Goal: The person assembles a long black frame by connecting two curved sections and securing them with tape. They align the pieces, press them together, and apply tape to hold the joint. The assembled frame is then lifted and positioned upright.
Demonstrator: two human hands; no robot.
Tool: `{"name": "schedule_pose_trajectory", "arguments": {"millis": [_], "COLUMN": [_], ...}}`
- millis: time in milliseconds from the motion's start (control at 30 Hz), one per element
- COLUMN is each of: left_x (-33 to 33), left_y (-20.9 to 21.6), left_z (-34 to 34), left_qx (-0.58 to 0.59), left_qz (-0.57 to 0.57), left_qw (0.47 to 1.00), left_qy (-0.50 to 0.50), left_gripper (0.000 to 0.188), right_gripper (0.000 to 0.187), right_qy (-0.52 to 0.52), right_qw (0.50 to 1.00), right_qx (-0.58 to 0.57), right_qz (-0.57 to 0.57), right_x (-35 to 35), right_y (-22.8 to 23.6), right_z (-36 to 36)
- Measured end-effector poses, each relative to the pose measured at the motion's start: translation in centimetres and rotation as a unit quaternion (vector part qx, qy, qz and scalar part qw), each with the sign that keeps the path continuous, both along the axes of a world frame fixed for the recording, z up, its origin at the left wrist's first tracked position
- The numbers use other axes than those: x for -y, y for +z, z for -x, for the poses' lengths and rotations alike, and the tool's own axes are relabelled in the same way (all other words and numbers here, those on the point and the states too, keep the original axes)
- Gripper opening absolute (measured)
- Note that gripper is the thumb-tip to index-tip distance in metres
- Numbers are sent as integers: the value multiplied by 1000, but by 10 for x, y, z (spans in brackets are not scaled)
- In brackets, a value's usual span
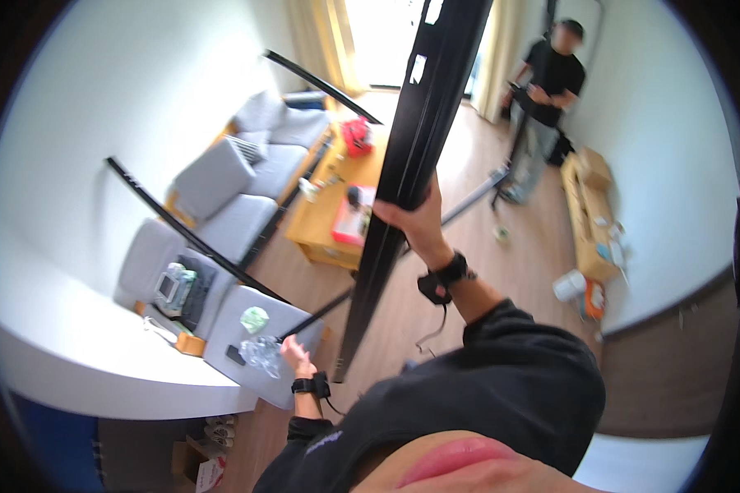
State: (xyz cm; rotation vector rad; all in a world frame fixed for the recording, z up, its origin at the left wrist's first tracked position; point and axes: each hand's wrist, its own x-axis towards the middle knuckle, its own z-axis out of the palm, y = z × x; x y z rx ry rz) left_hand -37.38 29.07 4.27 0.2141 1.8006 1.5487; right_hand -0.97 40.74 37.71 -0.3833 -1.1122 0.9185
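A long, wide black metal beam [423, 123] stands tilted in front of me, running from the top of the view down to the middle. Around its side is my right hand [415, 222], closed on it, thumb across the near face. My left hand [297, 355] is lower and to the left, over the grey seat, its fingers partly curled and loosely apart. Close to its fingertips ends a thin black bar [325, 308], which passes behind the beam; whether they touch is unclear. Both wrists carry black strapped devices with cables.
Two more black bars [185, 230] [321, 85] slant across the left side. A grey sofa [259, 177], a wooden table [311, 234] and a grey seat [267, 386] with plastic wrapping stand left. At the far right a person [555, 78] stands near cardboard packaging [588, 222].
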Motion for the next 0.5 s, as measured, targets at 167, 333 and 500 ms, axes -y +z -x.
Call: {"name": "schedule_pose_trajectory", "arguments": {"millis": [167, 333, 500], "left_x": [-37, -34, -52], "left_y": [249, 367, 361], "left_z": [-61, -138, -139], "left_qx": [-268, -414, -392], "left_qz": [-315, -414, -430], "left_qw": [850, 794, 812], "left_qy": [-326, -163, 42], "left_gripper": [67, 111, 117], "right_gripper": [90, 87, 88], "right_qy": [-117, -179, -96], "right_qw": [970, 950, 939], "right_qx": [211, 237, 292], "right_qz": [-7, -97, -156], "right_x": [4, 20, 18], "right_y": [-6, -37, -66], "right_z": [70, 129, 142]}}
